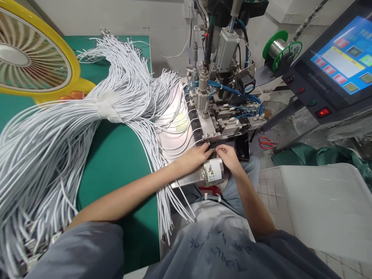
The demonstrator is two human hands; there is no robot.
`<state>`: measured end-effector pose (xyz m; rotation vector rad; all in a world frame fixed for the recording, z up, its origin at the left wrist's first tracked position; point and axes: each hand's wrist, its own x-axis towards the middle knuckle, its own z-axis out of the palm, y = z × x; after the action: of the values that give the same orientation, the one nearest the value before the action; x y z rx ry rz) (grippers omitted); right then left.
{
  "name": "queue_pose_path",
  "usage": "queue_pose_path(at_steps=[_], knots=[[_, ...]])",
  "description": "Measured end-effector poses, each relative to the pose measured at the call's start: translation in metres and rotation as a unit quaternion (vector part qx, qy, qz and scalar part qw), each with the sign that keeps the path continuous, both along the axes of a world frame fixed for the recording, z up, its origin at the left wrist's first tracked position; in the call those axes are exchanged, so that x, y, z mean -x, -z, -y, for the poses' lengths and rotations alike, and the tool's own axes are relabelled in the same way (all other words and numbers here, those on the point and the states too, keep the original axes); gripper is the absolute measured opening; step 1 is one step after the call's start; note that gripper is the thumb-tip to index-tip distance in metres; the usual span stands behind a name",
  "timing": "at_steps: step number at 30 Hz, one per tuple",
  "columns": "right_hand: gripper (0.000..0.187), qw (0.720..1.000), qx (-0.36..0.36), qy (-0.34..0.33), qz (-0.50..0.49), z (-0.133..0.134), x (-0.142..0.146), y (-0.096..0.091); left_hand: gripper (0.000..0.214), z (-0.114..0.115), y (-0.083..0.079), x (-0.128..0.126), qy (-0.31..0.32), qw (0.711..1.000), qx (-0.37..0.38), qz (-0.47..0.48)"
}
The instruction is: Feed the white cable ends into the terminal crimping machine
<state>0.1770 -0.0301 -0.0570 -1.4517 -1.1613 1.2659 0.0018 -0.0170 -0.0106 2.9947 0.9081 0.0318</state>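
My left hand [197, 158] reaches across to the front edge of a benchtop machine [210, 126], its fingers closed in a pinch. What they grip is too small to make out. Close beside it, my right hand [228, 158] pinches a tiny metal piece [214, 150] between thumb and forefinger. The fingertips of both hands nearly meet. Just below them is a metal tin [214, 170] with a white label, lying beside a clump of small shiny parts. Several white cables [174, 149] curve over the lit plate to the machine's edge, left of my hands.
A thick bundle of white cables [58, 112], tied with a white wrap [109, 105], covers much of the green table [124, 155]. A yellow fan [76, 73] stands at left. Right are a solder-wire spool [277, 48], a touchscreen [343, 58], red-handled scissors [266, 143] and a white bin [328, 205].
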Motion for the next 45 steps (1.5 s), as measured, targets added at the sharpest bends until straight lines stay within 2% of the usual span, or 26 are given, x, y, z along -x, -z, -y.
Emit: queue_pose_path(at_steps=[9, 15, 24, 31, 36, 41, 45], knots=[[0.023, 1.0, 0.017, 0.014, -0.018, -0.001, -0.001, 0.005, 0.033, -0.002, 0.003, 0.0, 0.013, 1.0, -0.011, -0.003], [0.023, 0.999, 0.029, 0.025, -0.034, -0.001, -0.001, 0.002, 0.029, -0.002, 0.007, 0.001, 0.018, 0.999, -0.024, 0.014], [0.027, 0.997, 0.057, -0.003, -0.052, -0.003, -0.001, -0.001, 0.028, -0.003, 0.011, 0.002, 0.015, 0.999, -0.022, 0.028], [0.027, 0.999, 0.028, 0.023, -0.034, -0.004, 0.001, -0.002, 0.024, -0.004, 0.012, 0.001, 0.015, 0.999, -0.017, 0.036], [0.024, 0.999, 0.037, 0.006, -0.024, -0.005, 0.0, 0.001, 0.026, -0.004, 0.012, 0.001, 0.016, 0.999, -0.012, 0.041], [0.027, 0.999, 0.033, -0.039, -0.008, -0.004, 0.002, 0.005, 0.026, -0.001, 0.004, 0.001, 0.003, 1.0, -0.014, 0.028], [0.028, 0.999, -0.004, -0.036, 0.023, -0.006, 0.001, 0.011, 0.013, 0.002, -0.008, 0.004, -0.032, 0.999, -0.02, -0.018]])
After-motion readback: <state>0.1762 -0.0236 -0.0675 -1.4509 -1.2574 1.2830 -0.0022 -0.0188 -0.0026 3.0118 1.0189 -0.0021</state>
